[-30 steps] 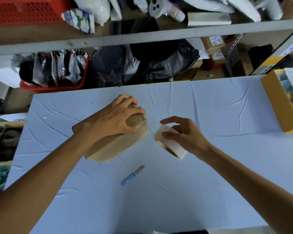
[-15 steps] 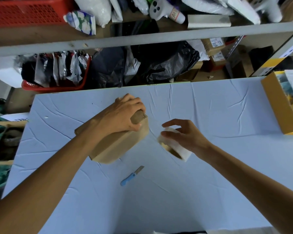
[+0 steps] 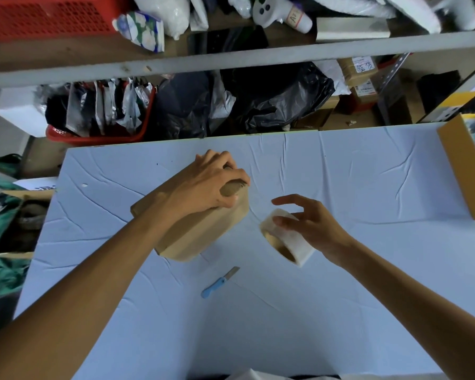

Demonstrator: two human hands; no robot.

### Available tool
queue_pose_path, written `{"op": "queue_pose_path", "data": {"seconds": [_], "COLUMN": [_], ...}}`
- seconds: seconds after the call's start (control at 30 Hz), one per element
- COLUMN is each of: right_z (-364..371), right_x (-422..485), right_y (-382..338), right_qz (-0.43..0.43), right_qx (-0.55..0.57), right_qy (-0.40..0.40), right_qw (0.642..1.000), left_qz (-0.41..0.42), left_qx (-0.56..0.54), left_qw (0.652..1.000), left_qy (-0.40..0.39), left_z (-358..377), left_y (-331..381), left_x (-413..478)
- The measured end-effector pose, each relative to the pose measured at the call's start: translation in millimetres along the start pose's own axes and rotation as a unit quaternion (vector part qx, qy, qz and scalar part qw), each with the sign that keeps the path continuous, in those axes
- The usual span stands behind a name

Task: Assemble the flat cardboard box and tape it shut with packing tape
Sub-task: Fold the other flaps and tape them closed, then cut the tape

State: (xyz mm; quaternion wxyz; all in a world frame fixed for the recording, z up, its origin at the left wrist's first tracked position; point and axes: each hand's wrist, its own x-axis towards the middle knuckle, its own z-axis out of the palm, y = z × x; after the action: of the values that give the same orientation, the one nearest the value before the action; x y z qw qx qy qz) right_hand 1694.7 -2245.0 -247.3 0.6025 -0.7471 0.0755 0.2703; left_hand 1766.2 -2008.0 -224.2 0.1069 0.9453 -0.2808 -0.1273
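Note:
A small brown cardboard box (image 3: pixel 200 237) stands on the light blue table (image 3: pixel 340 187), left of centre. My left hand (image 3: pixel 211 187) lies on top of it, fingers curled over the far right end and gripping the top. To its right my right hand (image 3: pixel 310 223) holds a white roll of packing tape (image 3: pixel 288 239) just above the table, thumb on the roll's outer face and the other fingers spread loosely above it. The roll's brown core faces me. A gap separates roll and box.
A small blue-handled knife (image 3: pixel 220 282) lies on the table in front of the box. A yellow-brown open carton (image 3: pixel 461 171) sits at the right edge. Behind the table stand crowded shelves with a red basket (image 3: pixel 99 135) and black bags (image 3: pixel 272 97).
My left hand and the box shifted a little toward the far side. My right hand with the tape roll moved slightly right, away from the box, and its fingers spread.

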Motion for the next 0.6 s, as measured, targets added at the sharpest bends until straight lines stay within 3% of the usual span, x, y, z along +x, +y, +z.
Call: {"op": "queue_pose_path", "data": {"seconds": [0.23,0.43,0.6], "right_z": [6.0,9.3,-1.2], "right_x": [1.8,-9.7,-16.5], "right_y": [3.2,-1.9,-1.0], "right_qz": [0.109,0.041,0.049], "right_qx": [-0.073,-0.046,0.002], "right_qy": [0.037,0.065,-0.017], "right_qw": [0.991,0.996,0.999], "left_qz": [0.004,-0.011,-0.016], "left_qx": [-0.015,-0.025,-0.047], "left_qw": [1.000,1.000,0.999], "left_qy": [-0.007,0.000,0.001], "left_z": [-1.8,-3.7,-4.8], "left_y": [4.0,6.4,7.1], "left_x": [-2.2,-2.0,-2.7]}}
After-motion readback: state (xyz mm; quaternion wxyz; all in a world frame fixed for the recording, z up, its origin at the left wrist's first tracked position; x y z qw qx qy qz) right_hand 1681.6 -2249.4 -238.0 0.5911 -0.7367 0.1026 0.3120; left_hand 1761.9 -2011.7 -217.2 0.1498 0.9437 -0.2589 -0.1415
